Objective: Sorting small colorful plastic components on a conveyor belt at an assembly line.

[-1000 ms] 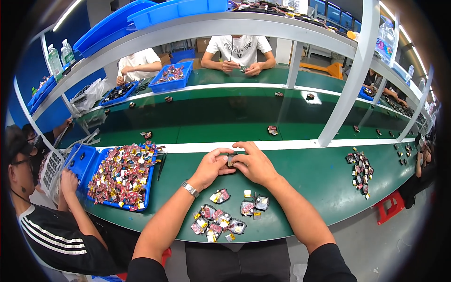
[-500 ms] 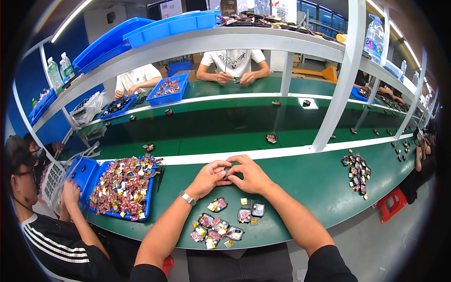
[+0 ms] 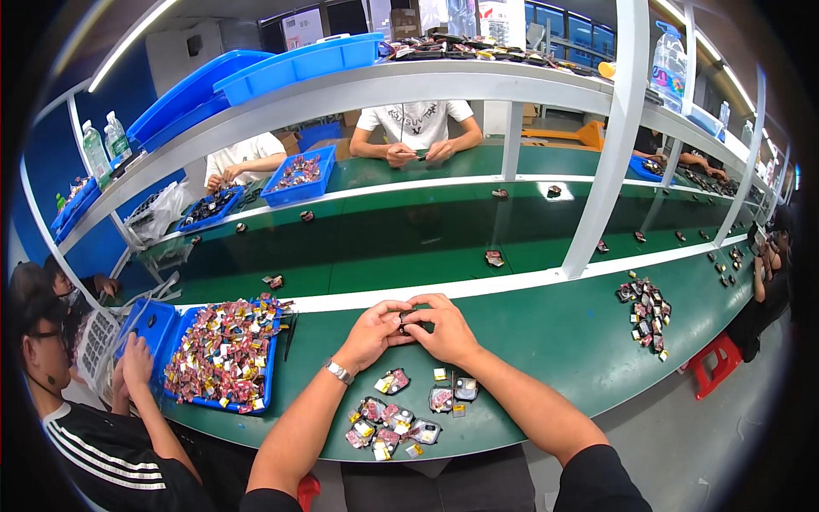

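My left hand (image 3: 374, 334) and my right hand (image 3: 445, 331) meet over the green bench, fingers closed around a small dark part (image 3: 408, 319). Fingers cover most of it, so its exact kind is hidden. A metal-banded watch (image 3: 339, 370) is on my left wrist. Just below my hands lies a single small open-cased electronic unit (image 3: 392, 381) with a red board. Between my forearms sits a cluster of similar units (image 3: 396, 418), with dark casings, red boards and small silver-and-yellow pieces. Two more units (image 3: 441, 398) lie to its right.
At left, a blue tray (image 3: 272, 367) is heaped with red boards and silver-yellow pieces, beside a seated co-worker (image 3: 111, 444). Another pile of units (image 3: 646, 314) lies right. A white post (image 3: 599, 171) and shelf (image 3: 478, 78) stand ahead. Scattered units (image 3: 494, 258) rest on the green strip beyond the ledge.
My hands still hold the dark part, and my right fingers have drawn in closer over it. The whole view has shifted slightly. The co-worker opposite has moved their hands a little.
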Motion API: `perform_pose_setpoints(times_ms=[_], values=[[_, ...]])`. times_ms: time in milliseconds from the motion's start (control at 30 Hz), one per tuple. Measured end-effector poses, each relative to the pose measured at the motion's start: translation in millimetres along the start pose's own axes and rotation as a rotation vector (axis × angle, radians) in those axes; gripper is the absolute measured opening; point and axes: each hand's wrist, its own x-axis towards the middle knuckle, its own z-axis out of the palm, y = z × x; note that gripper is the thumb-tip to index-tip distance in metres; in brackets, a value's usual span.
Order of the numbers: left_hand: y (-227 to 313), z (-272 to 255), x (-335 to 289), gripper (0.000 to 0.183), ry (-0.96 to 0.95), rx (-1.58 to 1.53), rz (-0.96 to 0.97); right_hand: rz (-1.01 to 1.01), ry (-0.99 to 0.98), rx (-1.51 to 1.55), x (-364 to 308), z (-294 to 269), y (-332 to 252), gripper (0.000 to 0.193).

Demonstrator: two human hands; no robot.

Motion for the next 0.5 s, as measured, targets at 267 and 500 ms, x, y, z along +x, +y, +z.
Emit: perform_pose_setpoints(times_ms=[267, 500], values=[[-2, -1, 0, 0.025, 0.037, -0.007, 0.003, 0.044, 0.020, 0.009, -1, 4, -2, 0.013], [-2, 0, 0, 0.025, 0.036, -0.005, 0.075, -0.046, 0.094, 0.001, 0, 8, -10, 0.016]])
